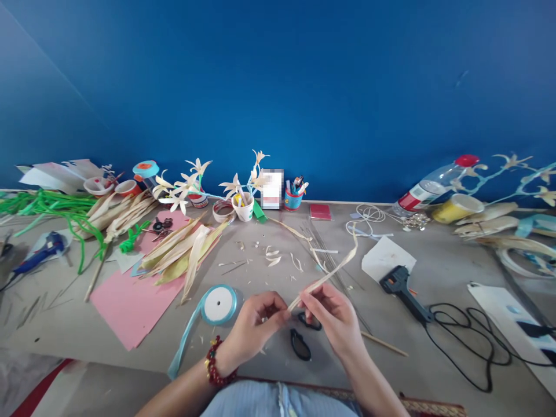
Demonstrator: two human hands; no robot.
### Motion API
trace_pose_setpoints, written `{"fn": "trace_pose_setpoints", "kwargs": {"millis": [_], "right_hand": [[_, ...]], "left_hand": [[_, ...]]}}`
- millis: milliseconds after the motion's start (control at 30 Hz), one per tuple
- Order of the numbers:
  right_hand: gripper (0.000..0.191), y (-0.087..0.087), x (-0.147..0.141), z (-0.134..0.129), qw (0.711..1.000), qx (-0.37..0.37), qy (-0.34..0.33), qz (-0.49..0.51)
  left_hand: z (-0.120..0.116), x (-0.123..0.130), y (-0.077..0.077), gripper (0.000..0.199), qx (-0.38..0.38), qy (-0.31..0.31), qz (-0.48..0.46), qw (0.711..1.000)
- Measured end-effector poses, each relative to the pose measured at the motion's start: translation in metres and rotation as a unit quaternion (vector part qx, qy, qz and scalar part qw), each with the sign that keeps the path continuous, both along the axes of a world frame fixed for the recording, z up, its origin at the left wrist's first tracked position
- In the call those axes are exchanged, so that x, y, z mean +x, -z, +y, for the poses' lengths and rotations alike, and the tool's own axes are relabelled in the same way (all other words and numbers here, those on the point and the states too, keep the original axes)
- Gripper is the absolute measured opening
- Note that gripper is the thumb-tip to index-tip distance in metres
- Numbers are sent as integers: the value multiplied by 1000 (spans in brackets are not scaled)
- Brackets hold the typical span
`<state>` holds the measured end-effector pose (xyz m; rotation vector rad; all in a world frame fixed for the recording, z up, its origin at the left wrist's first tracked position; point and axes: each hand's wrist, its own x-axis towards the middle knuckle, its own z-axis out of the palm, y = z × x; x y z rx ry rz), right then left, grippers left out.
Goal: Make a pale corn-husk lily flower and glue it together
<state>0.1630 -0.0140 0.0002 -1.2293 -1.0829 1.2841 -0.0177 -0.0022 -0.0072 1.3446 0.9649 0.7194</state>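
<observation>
Bridging both hands (256, 325) (335, 321) — pale husk strip (334, 270)

The strip (333, 272) is cream, the ribbon (190, 334) light blue, the paper (134, 304) pink.

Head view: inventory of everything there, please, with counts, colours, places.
Husk strip: one, cream, front centre
Scissors: one, black-handled, front centre
Ribbon spool: one, blue, left of centre
Husks: several, cream-green, left
Paper: several sheets, pink, under husks
Pipe cleaners: many, green, far left
Tool: one, blue, far left
Flowers: several, cream, back left and right
Cups: several, white, red, yellow, along back
Pen holder: one, blue, back centre
Packet: one, red, back centre
Bottle: one, clear, back right
Corded glue gun: one, black, right
Table: one, grey, below
Wall: one, blue, behind
Bracelet: one, red, left wrist
Left hand: one, holding strip
Right hand: one, holding strip
</observation>
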Motion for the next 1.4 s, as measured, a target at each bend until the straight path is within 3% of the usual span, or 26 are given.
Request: {"fn": "trace_pose_setpoints", "kwargs": {"millis": [133, 200, 267, 367, 433, 533, 633, 700, 800, 900, 1000, 1200, 1400], "right_hand": [[28, 1, 31, -1, 989, 32, -14, -143], [21, 7, 56, -7, 951, 70, -5, -300], [14, 16, 80, -17, 890, 107, -37, -441], [10, 32, 102, -33, 829, 129, -78, -539], [17, 39, 107, -41, 816, 128, -89, -556], [22, 39, 107, -45, 840, 127, -71, -523], [18, 29, 97, -39, 899, 76, -28, -429], [20, 19, 81, -34, 935, 33, -26, -352], [22, 5, 45, -27, 964, 42, -67, -252], [28, 0, 13, -23, 973, 34, -130, -189], [37, 2, -2, -22, 978, 18, -128, -166], [49, 0, -4, -22, 984, -90, -152, -32], [49, -4, -3, -25, 952, -216, -182, 119]], "left_hand": [[0, -5, -3, 25, -1, -12, 11, 1000], [0, -7, -6, 23, 5, -16, 23, 1000], [1, -9, -8, 21, 8, -14, 26, 1000], [2, -9, -9, 20, 5, -17, 29, 999], [3, -7, -9, 19, 5, -20, 34, 999], [3, -3, -10, 20, 7, -20, 38, 999], [3, 1, -12, 22, 14, -7, 45, 999], [4, 4, -12, 23, 25, 3, 57, 998], [4, 9, -12, 21, 56, 5, 79, 995], [3, 10, -13, 14, 94, -8, 85, 992], [2, 8, -17, 11, 128, -15, 89, 988], [0, 1, -19, 13, 178, 16, 75, 981], [-5, -7, -19, 13, 217, 35, 77, 972]]}}
